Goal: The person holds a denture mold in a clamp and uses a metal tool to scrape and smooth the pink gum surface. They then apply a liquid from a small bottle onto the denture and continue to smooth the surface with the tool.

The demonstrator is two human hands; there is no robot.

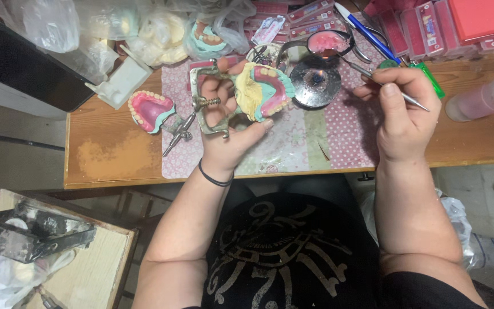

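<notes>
Denture model [261,91], yellow plaster with teal wax and a row of teeth, sits in a metal articulator frame [210,100]; my left hand [227,123] grasps both, fingers wrapped under the frame, thumb on top, raised over the middle of the worktop [110,157].

Left of that hand: second denture piece [151,110], pink with teal rim, lying on the wood beside the patterned mat [304,143]. Thin metal tool [178,134] lies between it and my wrist. Dark tablet [27,63] at far left, hanging over the worktop's edge. Bare wood toward the near left corner gives open room.

Just right of the model: round metal burner [315,83], near but apart.

Right hand [401,114] is clenched around a slim metal instrument [415,102], tip pointing right, well apart from the model. Mat between my hands is mostly open. Green lighter [430,80] and plastic bottle [484,98] beyond, toward the right edge. Back edge crowded with bags and red boxes [464,23].
</notes>
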